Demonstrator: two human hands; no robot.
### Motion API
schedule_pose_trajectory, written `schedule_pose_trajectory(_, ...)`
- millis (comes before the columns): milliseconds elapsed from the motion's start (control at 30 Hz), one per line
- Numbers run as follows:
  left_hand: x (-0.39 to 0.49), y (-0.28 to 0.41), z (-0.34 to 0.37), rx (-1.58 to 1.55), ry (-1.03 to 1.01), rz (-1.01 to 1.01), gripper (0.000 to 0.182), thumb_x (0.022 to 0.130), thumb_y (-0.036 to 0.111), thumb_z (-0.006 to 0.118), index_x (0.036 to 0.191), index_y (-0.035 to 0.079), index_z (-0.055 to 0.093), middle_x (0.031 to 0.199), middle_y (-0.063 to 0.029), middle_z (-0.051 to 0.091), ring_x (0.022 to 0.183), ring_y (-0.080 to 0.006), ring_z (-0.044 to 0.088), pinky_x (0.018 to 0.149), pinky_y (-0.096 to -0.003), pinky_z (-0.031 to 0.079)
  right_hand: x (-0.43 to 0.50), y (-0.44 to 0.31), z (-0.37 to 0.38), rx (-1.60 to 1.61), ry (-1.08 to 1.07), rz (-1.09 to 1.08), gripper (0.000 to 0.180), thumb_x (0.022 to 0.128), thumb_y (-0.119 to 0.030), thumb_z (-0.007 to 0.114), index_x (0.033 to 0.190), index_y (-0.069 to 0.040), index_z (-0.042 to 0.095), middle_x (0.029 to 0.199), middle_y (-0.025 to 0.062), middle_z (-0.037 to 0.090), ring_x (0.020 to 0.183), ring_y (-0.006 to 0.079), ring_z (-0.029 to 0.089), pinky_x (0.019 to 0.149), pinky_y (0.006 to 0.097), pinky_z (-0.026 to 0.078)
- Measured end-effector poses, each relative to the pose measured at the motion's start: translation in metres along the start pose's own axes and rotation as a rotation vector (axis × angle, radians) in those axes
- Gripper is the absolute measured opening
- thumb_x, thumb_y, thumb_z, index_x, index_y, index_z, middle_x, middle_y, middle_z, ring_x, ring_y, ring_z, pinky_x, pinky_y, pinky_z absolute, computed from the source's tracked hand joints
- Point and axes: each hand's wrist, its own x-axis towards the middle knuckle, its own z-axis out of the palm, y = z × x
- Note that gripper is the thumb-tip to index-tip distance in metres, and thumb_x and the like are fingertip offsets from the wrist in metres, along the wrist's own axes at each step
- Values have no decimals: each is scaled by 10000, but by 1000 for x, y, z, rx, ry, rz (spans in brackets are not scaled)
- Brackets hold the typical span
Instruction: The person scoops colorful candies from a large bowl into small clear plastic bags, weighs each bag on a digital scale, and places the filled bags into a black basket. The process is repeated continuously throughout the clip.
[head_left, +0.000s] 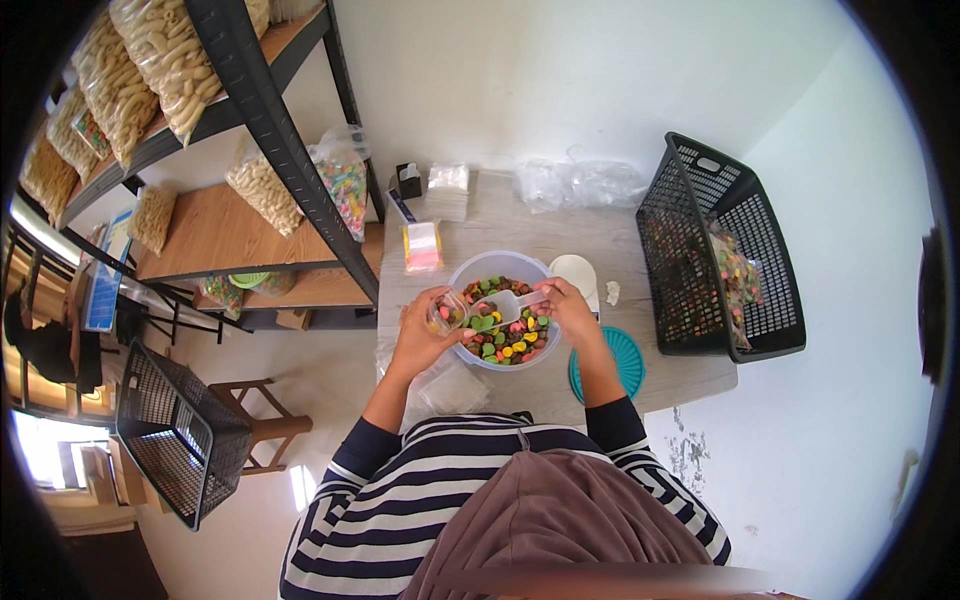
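Observation:
In front of me a translucent round tub (459, 268) holds many colored pieces (517, 346), green, yellow, pink and brown, that look like candy or cereal. Over its left side my left hand (422, 337) grips a small clear plastic cup (448, 311) with some of the pieces inside, its mouth tilted toward the scoop. My right hand (564, 304) has the handle of a translucent plastic scoop (504, 307). A few green and brown pieces lie in the scoop, whose tip is at the cup's rim.
A teal lid (630, 364) and a round white object (574, 271) are right of the tub. A black plastic crate (776, 300) with filled bags stands farther right. Clear bags (581, 184) lie against the wall. At left is a shelf rack (259, 112) with bagged snacks (169, 60).

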Motion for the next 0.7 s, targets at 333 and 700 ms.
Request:
schedule_pose_trajectory(333,1,47,21,520,85,86,841,589,276,924,1320,147,530,1176,-36,589,1181,-285,513,1127,-634,165,-40,-63,-20,12,107,-218,220,1035,-139,463,1132,0,602,992,109,679,825,167,658,797,297,538)
schedule_pose_trajectory(700,1,47,19,310,44,96,839,604,263,930,1326,141,520,1173,-39,593,1165,-256,532,1142,-602,145,-126,-119,59,-720,113,-957,160,975,-26,522,1087,-30,636,952,131,665,837,274,672,757,320,510)
